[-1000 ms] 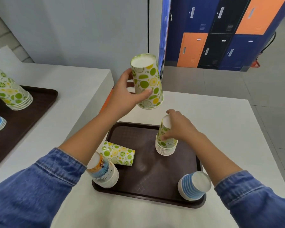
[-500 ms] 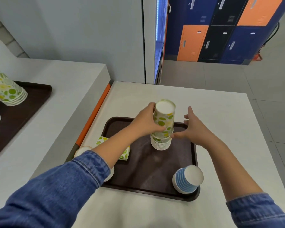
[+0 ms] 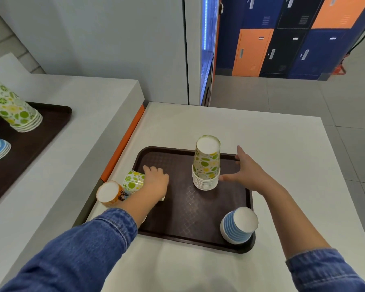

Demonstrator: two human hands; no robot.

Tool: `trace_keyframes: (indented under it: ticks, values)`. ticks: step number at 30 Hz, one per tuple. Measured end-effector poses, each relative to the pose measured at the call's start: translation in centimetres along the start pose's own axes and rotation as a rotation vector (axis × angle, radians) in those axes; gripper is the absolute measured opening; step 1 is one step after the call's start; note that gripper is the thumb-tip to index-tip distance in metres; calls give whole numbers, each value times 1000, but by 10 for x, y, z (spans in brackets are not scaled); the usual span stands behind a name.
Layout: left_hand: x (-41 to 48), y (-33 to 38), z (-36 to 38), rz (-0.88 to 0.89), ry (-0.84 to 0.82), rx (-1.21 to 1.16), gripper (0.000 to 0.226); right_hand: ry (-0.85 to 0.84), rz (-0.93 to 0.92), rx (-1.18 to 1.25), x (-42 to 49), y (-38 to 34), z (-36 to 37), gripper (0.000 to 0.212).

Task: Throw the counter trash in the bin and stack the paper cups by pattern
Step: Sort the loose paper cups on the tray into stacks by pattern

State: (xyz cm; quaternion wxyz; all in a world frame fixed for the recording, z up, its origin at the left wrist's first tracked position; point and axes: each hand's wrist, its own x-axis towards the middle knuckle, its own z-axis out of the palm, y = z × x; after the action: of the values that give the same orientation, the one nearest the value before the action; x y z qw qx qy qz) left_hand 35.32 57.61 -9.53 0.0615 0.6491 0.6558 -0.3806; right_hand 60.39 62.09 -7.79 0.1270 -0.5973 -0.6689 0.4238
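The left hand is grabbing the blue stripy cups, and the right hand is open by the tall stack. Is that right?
Not quite. In the head view the left hand is grabbing the lime-patterned cup lying on its side, not the blue striped cups. The right hand is open by the tall stack.

On the brown tray [image 3: 190, 218] on the white table [image 3: 261, 133], the left hand [image 3: 156, 184] curls its fingers over a lime-print cup [image 3: 133, 181] lying on its side, just beside an upturned orange cup [image 3: 110, 193]. The right hand [image 3: 247, 171], fingers spread, has its thumb at the rims of the upturned lime-print stack [image 3: 207, 165]. A blue-striped stack [image 3: 238, 225] stands at the tray's near right corner.
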Motion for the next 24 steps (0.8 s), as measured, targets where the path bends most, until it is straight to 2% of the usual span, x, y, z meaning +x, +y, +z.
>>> trace_keyframes:
  ticks: [3, 6, 11, 13, 15, 18, 24]
  values:
    - [4, -1, 8, -11, 90, -51, 70, -1, 7, -130, 1, 20, 5, 103]
    - [0, -10, -9, -4, 258, -293, 70, 88, 25, -261, 0, 49, 12, 82]
    - [-38, -36, -80, 25, 753, -1248, 77, 93, 52, -382, -6, 82, 28, 70]
    - [-59, -38, -108, 77, 952, -1512, 74, 100, 55, -373, -9, 86, 32, 71]
    - [-76, -35, -130, 171, 1054, -1662, 71, 135, 58, -358, -10, 87, 35, 71]
    - [-83, -17, -145, 285, 1004, -1675, 70, 164, 65, -348, -8, 88, 38, 67]
    - [-64, 18, -137, 271, 772, -1402, 76, 161, 53, -369, -5, 91, 37, 67]
